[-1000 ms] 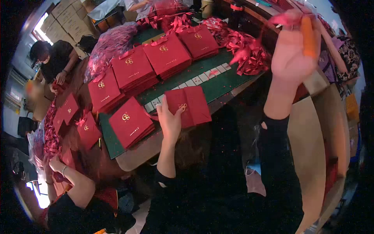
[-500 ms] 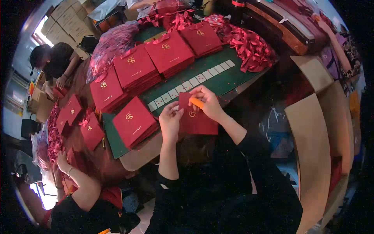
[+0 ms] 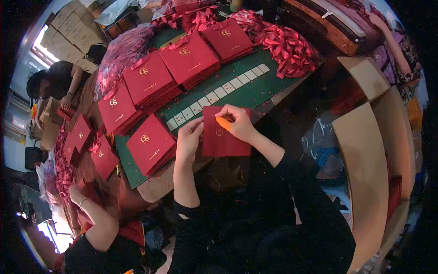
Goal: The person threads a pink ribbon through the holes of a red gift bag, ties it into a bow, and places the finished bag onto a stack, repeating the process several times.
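Observation:
A dark red paper gift bag [image 3: 226, 146] with a faint gold logo is held up in front of me, near the table's front edge. My right hand [image 3: 240, 125] pinches its upper part from the right. An orange finger cot [image 3: 222, 123] covers one digit of that hand and lies against the bag's face. At the bag's upper left edge, my left hand [image 3: 188, 139] has its fingers curled closed; the tips are partly hidden. Just beyond both hands, a row of white cards with small red dots [image 3: 220, 92] runs across the green mat [image 3: 255, 98].
Stacks of red gift bags [image 3: 152, 81] stand behind the card row, and another stack [image 3: 152, 144] sits at left. Red ribbons [image 3: 292, 50] are heaped at the back right. An open cardboard box [image 3: 365, 178] stands right. Other people work at left, one arm [image 3: 98, 219] close by.
The bag's upper part was bent at my fingers and now faces me flatter. My left hand has shifted slightly left, and the whole view has moved a little.

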`<state>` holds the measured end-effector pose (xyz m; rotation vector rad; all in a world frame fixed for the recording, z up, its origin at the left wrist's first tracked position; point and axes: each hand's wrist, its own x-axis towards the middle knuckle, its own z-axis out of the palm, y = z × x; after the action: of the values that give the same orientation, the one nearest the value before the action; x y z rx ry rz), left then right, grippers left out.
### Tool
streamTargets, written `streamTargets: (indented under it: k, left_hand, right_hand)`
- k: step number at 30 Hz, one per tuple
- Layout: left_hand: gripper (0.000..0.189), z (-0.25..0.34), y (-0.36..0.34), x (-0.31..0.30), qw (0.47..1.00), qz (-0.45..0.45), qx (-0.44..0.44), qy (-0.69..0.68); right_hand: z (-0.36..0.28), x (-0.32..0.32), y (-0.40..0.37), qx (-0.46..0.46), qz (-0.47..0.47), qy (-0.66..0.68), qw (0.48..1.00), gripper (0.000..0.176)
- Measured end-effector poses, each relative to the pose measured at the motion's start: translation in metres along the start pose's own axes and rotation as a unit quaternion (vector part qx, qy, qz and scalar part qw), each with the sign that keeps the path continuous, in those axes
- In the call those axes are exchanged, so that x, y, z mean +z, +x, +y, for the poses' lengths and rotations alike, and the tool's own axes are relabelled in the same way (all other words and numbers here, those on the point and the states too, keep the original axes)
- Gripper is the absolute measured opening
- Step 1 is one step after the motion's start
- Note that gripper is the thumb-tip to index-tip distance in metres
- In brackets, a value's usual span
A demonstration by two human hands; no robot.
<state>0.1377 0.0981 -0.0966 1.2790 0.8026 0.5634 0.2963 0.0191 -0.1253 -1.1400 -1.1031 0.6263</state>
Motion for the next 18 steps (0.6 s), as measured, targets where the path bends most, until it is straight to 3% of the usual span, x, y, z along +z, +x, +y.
streamTargets:
  k: [3,5,8,18]
  left_hand:
    - [0.026,-0.002,0.003,-0.001,1.0,-0.004,-0.012,0.008]
    - [0.027,-0.001,0.006,-0.001,0.995,-0.025,0.021,0.094]
    - [0.027,0.009,0.005,0.004,0.995,-0.066,0.033,0.073]
    - [0.026,0.001,0.006,0.003,0.992,-0.036,0.072,0.102]
  right_hand:
    - [-0.001,-0.001,0.002,0.054,-0.04,-0.006,0.998,0.006]
    - [0.006,0.0,0.004,0.059,-0.04,0.006,0.997,0.006]
    - [0.005,0.001,0.005,0.064,-0.041,0.012,0.997,0.007]
    - [0.002,-0.003,0.012,0.074,-0.103,-0.018,0.992,0.006]
